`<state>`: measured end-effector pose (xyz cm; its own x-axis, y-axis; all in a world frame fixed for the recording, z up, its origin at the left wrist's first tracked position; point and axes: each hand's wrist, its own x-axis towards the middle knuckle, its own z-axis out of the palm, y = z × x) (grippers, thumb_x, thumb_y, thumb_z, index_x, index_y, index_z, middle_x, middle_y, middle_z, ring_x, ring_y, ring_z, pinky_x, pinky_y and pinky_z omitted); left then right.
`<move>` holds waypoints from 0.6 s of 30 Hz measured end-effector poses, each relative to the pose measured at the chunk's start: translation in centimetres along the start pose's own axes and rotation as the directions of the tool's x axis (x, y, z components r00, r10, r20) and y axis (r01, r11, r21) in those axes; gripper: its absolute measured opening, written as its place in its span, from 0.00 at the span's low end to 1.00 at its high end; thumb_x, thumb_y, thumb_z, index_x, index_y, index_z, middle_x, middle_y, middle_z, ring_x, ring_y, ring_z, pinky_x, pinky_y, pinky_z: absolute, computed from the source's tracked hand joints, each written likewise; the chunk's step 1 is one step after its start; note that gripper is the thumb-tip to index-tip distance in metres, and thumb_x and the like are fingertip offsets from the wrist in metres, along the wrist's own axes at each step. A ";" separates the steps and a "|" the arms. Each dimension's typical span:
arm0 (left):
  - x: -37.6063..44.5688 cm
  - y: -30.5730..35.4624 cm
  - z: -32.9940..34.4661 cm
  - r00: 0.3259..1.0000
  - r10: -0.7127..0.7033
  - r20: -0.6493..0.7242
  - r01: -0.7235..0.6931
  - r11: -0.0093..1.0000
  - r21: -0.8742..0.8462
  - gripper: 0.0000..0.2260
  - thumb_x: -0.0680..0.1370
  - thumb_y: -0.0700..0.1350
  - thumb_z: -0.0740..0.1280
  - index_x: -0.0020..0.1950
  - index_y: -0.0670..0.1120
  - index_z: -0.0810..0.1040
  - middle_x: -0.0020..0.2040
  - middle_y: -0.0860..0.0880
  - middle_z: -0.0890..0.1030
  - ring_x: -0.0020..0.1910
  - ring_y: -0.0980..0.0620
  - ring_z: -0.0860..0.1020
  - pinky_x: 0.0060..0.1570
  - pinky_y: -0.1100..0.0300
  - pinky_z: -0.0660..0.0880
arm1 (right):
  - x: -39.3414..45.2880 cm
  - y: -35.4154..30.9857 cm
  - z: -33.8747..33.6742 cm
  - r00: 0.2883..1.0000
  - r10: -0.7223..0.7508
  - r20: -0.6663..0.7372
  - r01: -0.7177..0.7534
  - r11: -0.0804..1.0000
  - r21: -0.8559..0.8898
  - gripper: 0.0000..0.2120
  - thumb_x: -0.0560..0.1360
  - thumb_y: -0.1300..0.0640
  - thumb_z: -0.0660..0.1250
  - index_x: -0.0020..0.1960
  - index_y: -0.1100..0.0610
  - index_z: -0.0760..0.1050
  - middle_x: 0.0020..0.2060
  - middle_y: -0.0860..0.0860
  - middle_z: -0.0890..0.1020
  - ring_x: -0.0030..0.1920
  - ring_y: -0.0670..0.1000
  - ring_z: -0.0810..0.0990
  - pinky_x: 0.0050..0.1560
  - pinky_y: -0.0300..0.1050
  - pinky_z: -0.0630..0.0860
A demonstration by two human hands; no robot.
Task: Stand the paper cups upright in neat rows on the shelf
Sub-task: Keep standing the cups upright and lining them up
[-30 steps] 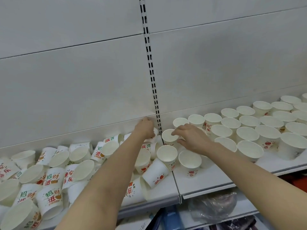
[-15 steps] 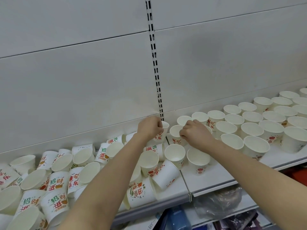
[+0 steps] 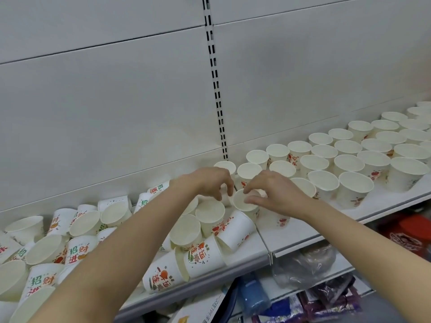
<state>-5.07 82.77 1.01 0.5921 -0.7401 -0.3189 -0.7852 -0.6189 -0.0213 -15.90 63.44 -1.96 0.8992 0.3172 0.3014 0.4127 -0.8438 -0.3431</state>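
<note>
Since the earlier frame, both hands have been drawn forward from the back row onto one upright paper cup (image 3: 245, 202) at the shelf (image 3: 303, 231) seam. Its rim is pinched by the right hand (image 3: 272, 192), probably to seat it in line. The left hand (image 3: 207, 181) is curled beside it; whether anything is grasped cannot be told. Tipped cups (image 3: 77, 248) are heaped leftward, neat rows (image 3: 349, 155) rightward.

The tumbled paper cups (image 3: 79, 252) carry Chinese characters: 招财进 in green and red.
</note>
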 end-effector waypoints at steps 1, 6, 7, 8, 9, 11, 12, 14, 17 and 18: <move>0.1 -0.1 0.0 1.000 -0.001 -0.028 0.002 0.999 0.042 0.13 0.73 0.42 0.73 0.55 0.54 0.81 0.56 0.51 0.77 0.51 0.51 0.77 0.46 0.53 0.75 | -0.3 -0.3 0.3 0.999 -0.009 0.040 0.010 1.000 -0.022 0.11 0.72 0.46 0.71 0.51 0.50 0.82 0.47 0.46 0.83 0.52 0.48 0.75 0.54 0.46 0.70; -0.1 -1.1 -0.2 0.989 -0.059 -0.138 0.063 0.998 0.023 0.06 0.74 0.44 0.71 0.49 0.51 0.82 0.49 0.52 0.80 0.50 0.51 0.77 0.41 0.59 0.71 | -0.8 -0.4 1.0 0.993 0.011 0.118 0.015 0.977 -0.213 0.06 0.72 0.52 0.68 0.49 0.49 0.81 0.44 0.47 0.83 0.49 0.50 0.77 0.55 0.47 0.68; -0.4 -1.3 -0.5 0.982 -0.075 -0.176 0.076 0.997 0.000 0.04 0.74 0.45 0.71 0.48 0.52 0.82 0.48 0.53 0.80 0.48 0.52 0.76 0.40 0.60 0.70 | -0.8 -0.4 1.0 0.994 0.016 0.110 0.013 0.965 -0.260 0.06 0.73 0.53 0.67 0.47 0.49 0.81 0.42 0.48 0.83 0.48 0.51 0.78 0.54 0.47 0.67; -0.9 -1.5 -0.6 0.971 -0.091 -0.219 0.087 0.996 -0.029 0.04 0.74 0.46 0.70 0.48 0.52 0.81 0.48 0.54 0.80 0.47 0.53 0.75 0.40 0.59 0.70 | -0.8 -0.3 1.0 0.996 0.015 0.091 0.013 0.952 -0.304 0.05 0.73 0.54 0.66 0.45 0.49 0.81 0.39 0.48 0.83 0.45 0.51 0.78 0.52 0.47 0.67; -1.3 -1.6 -0.6 0.958 -0.106 -0.265 0.094 0.994 -0.059 0.03 0.74 0.46 0.70 0.47 0.53 0.80 0.48 0.54 0.80 0.47 0.53 0.75 0.41 0.59 0.71 | -0.9 -0.3 1.0 0.998 0.003 0.059 0.017 0.940 -0.340 0.05 0.72 0.55 0.67 0.43 0.50 0.81 0.36 0.49 0.82 0.42 0.52 0.78 0.50 0.47 0.68; -2.0 -1.7 -0.1 0.933 -0.126 -0.337 0.102 0.991 -0.087 0.02 0.74 0.48 0.69 0.46 0.54 0.79 0.48 0.55 0.80 0.47 0.53 0.76 0.43 0.56 0.74 | -1.2 0.0 1.1 0.999 -0.036 -0.029 0.022 0.924 -0.381 0.03 0.68 0.58 0.70 0.36 0.53 0.80 0.29 0.49 0.80 0.36 0.54 0.77 0.43 0.48 0.69; -2.3 -1.5 0.3 0.926 -0.131 -0.355 0.108 0.991 -0.084 0.02 0.75 0.48 0.69 0.47 0.53 0.79 0.47 0.55 0.80 0.48 0.53 0.76 0.44 0.55 0.75 | -1.3 0.0 1.2 0.997 -0.053 -0.052 0.027 0.914 -0.404 0.04 0.67 0.59 0.71 0.34 0.53 0.79 0.27 0.49 0.78 0.33 0.55 0.76 0.40 0.47 0.69; -2.4 -1.0 1.7 0.918 -0.130 -0.375 0.114 0.991 -0.067 0.03 0.75 0.48 0.68 0.48 0.53 0.79 0.48 0.55 0.80 0.48 0.52 0.77 0.44 0.54 0.75 | -1.5 0.1 1.4 0.995 -0.060 -0.080 0.018 0.896 -0.444 0.07 0.64 0.60 0.74 0.32 0.54 0.77 0.26 0.49 0.77 0.32 0.55 0.75 0.38 0.47 0.69; -2.4 -0.1 3.6 0.904 -0.108 -0.413 0.103 0.994 -0.033 0.04 0.76 0.48 0.67 0.49 0.51 0.78 0.48 0.54 0.79 0.48 0.50 0.77 0.41 0.56 0.73 | -1.7 0.1 2.0 0.992 -0.026 -0.124 -0.032 0.896 -0.444 0.09 0.62 0.62 0.76 0.30 0.54 0.76 0.24 0.48 0.76 0.31 0.55 0.75 0.37 0.47 0.70; -2.5 0.1 3.9 0.901 -0.106 -0.420 0.099 0.994 -0.039 0.04 0.76 0.48 0.67 0.50 0.51 0.79 0.49 0.54 0.80 0.49 0.50 0.77 0.41 0.57 0.72 | -1.8 0.0 2.2 0.990 -0.018 -0.137 -0.044 0.900 -0.433 0.09 0.61 0.62 0.76 0.31 0.54 0.76 0.25 0.48 0.76 0.31 0.55 0.75 0.37 0.47 0.70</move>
<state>-7.32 85.57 -1.89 0.6931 -0.7119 0.1127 -0.7152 -0.6987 -0.0152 -17.17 63.80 -4.42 0.8632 0.2697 0.4267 0.2691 -0.9610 0.0629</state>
